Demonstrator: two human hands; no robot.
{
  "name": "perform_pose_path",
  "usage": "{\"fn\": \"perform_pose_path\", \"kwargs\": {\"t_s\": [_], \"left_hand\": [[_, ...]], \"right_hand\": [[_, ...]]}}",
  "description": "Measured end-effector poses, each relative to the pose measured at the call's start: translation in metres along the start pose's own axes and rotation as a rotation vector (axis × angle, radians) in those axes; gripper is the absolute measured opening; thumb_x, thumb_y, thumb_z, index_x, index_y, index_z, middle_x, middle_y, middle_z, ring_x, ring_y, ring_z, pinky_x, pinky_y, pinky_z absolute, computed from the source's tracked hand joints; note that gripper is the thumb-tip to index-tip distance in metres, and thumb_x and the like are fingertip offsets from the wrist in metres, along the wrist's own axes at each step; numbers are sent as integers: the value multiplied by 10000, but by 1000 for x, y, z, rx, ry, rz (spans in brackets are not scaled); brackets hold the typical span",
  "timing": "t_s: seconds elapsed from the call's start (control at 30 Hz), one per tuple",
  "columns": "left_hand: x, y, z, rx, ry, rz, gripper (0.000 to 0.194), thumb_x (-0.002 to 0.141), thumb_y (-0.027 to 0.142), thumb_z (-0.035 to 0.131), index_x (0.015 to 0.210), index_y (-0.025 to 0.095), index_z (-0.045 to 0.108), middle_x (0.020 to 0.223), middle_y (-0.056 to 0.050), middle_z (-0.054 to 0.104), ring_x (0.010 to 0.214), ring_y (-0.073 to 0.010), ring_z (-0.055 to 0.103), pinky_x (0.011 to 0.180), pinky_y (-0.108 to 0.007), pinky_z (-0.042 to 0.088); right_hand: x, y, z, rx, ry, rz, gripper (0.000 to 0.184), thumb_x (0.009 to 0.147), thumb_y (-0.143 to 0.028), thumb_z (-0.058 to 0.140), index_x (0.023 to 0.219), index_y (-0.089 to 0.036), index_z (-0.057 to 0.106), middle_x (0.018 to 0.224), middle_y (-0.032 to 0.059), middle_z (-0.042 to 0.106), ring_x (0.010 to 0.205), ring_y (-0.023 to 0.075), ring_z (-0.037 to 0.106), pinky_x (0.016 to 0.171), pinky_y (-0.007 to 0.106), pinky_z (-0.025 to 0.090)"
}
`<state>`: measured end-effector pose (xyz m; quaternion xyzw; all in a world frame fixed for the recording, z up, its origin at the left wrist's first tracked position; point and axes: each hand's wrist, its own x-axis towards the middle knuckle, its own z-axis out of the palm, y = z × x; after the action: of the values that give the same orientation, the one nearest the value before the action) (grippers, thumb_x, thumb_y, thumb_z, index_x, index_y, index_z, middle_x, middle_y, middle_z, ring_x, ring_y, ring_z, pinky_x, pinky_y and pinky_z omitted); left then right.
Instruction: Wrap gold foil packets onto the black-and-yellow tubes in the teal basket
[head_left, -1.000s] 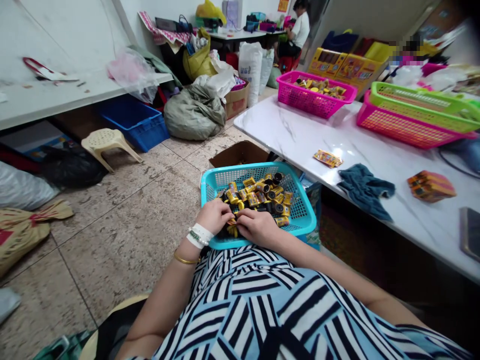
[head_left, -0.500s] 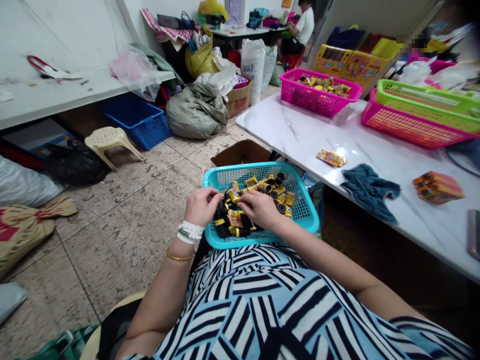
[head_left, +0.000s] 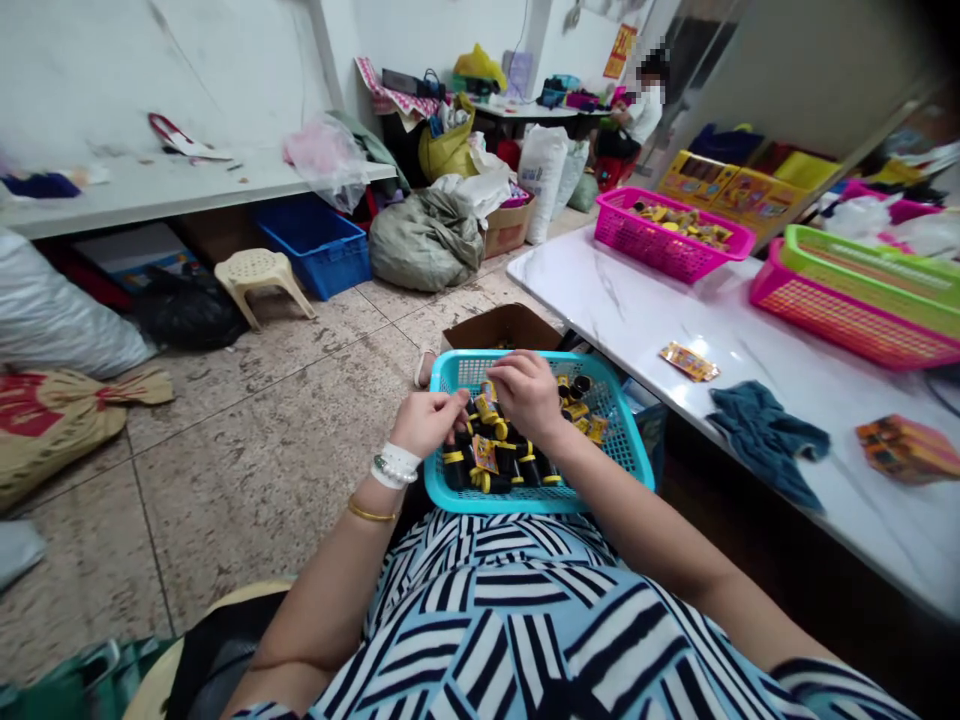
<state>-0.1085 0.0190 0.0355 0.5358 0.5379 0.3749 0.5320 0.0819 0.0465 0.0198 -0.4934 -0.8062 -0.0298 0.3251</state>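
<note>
A turquoise basket [head_left: 622,455] rests on my lap, filled with several small black and yellow canisters [head_left: 495,462]. My left hand [head_left: 429,420] hovers over the basket's near left side, fingers pinched together on a small piece I cannot name. Over the pile in the middle of the basket, my right hand [head_left: 529,392] is curled with its fingers closed on some of the canisters. The two hands almost touch.
A white marble table [head_left: 675,310] on the right carries a pink basket [head_left: 667,245], stacked green and pink baskets [head_left: 862,290], a yellow packet [head_left: 690,362], a teal cloth [head_left: 769,435] and an orange box [head_left: 907,448]. A cardboard box [head_left: 499,325], a stool [head_left: 259,280] and sacks stand on the floor. A person sits far back.
Both hands have lifted from the near rim toward the middle of the basket. My head has turned left, shifting the scene rightward.
</note>
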Motion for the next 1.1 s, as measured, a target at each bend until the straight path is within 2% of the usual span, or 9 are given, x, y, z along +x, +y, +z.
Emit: {"fn": "perform_pose_path", "kwargs": {"t_s": [0.07,0.23,0.33,0.43,0.57,0.67,0.77,0.9,1.1], "left_hand": [[-3,0,11,-261,-131,-157,520,775,635,661,659,129,699,608,-89,658,393,-92,491,365,-203,252],[-10,-2,38,-624,-299,-215,464,633,534,840,755,120,670,608,-13,589,422,-40,446,348,-138,184],[-12,-4,41,-584,-268,-209,425,584,464,883,737,128,670,533,32,522,416,-38,430,368,-136,241],[-10,-8,39,-489,-177,-165,394,585,456,874,733,136,700,568,15,575,439,-50,450,410,-163,318],[-9,-14,39,-308,-147,-58,348,614,462,851,655,148,705,528,22,547,441,-56,408,415,-182,298],[-10,-15,42,-250,-157,-18,416,672,544,793,607,152,668,506,20,520,447,-70,419,419,-191,306],[-13,-13,46,-329,-165,-62,492,718,637,709,644,157,634,478,26,496,415,-73,405,406,-199,291],[-15,-14,50,-357,-235,-49,438,627,526,823,760,138,672,580,20,573,464,-66,437,440,-196,328],[-11,-15,45,-382,-195,-43,350,656,453,786,685,135,643,558,26,550,493,-71,440,468,-203,312]], "right_hand": [[-15,-4,-24,41,159,-15,212,941,-244,564,1022,-282,756,1029,68,733,1101,247,580,1007,434,447],[-59,-22,-55,108,181,-147,307,889,-184,617,1056,-410,743,1026,9,746,1055,247,634,962,470,503],[-76,-26,-57,255,223,-14,325,876,-189,640,1126,-377,723,1056,33,739,1057,245,646,961,469,522],[-81,-24,-58,543,219,361,304,897,-284,631,1196,-278,690,1068,76,735,1005,232,680,942,452,541],[-73,-22,-56,939,-29,733,342,870,-469,631,1050,-194,726,882,62,755,807,192,702,811,376,574],[-66,-25,-50,1005,-108,762,283,756,-447,752,849,-181,731,763,16,721,673,142,638,680,284,534],[-62,-28,-44,1007,22,817,254,705,-406,800,726,-178,689,650,-19,659,590,117,568,594,248,473],[-64,-28,-42,1015,135,859,238,746,-407,774,738,-187,684,658,-25,649,599,112,554,608,245,454],[-72,-29,-54,1037,-136,825,266,734,-435,778,723,-188,678,652,-6,667,612,132,571,640,268,460]]}}
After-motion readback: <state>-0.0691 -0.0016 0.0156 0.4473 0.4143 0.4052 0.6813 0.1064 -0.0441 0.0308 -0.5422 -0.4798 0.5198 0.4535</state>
